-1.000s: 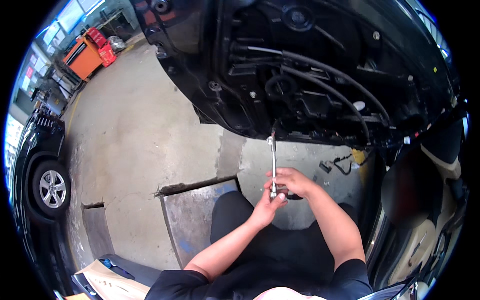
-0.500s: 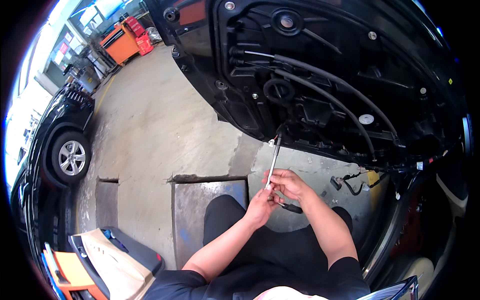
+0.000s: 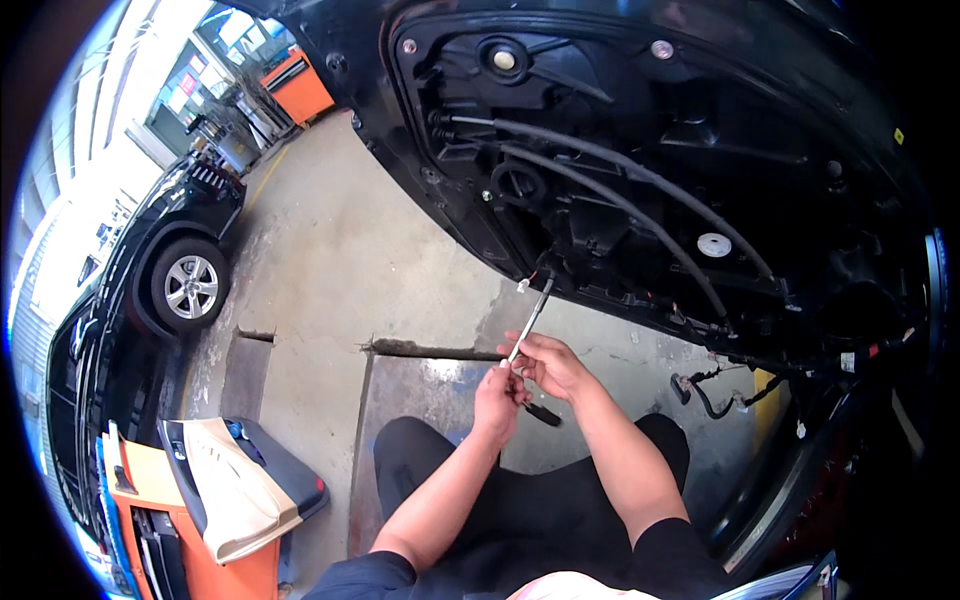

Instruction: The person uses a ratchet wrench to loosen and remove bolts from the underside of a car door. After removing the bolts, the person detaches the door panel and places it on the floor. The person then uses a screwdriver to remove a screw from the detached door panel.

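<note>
My left hand (image 3: pixel 497 405) grips the lower end of a long silver tool rod (image 3: pixel 532 320), near a black handle (image 3: pixel 540 412) that sticks out rightward. My right hand (image 3: pixel 545 360) is just right of it and higher, fingers closed round the same rod. The rod's upper end reaches the lower edge of an open black car door (image 3: pixel 700 170) with its inner trim off, exposing cables and round fittings. A small white connector (image 3: pixel 523 285) dangles beside the rod. Whether the tip sits in something is unclear.
A removed beige-and-black trim panel (image 3: pixel 228 480) lies on an orange tool cart (image 3: pixel 240 570) at lower left. Beyond are a parked black car (image 3: pixel 130 300) and another orange cart (image 3: pixel 298 88). Loose wiring (image 3: pixel 715 400) hangs at right. A metal floor plate (image 3: pixel 400 380) lies beneath me.
My hands and the rod have shifted left in view, the rod now tilting up to the right. The view has swung round, so more of the trim panel and cart at lower left shows.
</note>
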`<state>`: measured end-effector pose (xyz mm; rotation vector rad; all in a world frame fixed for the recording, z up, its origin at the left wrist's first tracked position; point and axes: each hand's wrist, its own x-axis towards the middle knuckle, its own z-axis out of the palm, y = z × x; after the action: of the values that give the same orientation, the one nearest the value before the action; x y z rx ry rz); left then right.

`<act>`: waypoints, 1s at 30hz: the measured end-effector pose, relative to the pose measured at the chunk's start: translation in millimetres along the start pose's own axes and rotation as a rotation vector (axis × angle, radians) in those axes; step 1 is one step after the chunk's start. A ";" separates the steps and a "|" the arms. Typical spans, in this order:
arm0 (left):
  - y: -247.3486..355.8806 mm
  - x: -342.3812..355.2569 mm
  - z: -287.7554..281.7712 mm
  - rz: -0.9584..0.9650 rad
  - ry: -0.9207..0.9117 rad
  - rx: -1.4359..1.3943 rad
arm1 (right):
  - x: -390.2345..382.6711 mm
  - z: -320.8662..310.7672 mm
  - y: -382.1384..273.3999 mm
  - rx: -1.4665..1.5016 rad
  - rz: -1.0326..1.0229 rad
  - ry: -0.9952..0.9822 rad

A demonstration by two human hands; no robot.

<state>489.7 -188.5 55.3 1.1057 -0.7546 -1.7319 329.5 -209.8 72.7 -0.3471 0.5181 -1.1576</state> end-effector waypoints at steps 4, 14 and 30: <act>3.2 -14.9 23.0 -0.082 -0.013 -0.140 | 3.6 -22.9 1.7 -0.178 -0.032 0.034; 10.6 -12.3 14.9 0.208 0.109 0.557 | -5.7 -19.3 -10.4 -0.044 -0.031 -0.119; 9.7 -26.1 18.1 0.747 0.131 1.447 | 9.3 -31.0 -4.4 -0.266 -0.048 0.144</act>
<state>481.4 -167.9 80.0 1.4567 -2.1129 -0.2809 311.7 -220.0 47.3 -0.5088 0.7972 -1.1672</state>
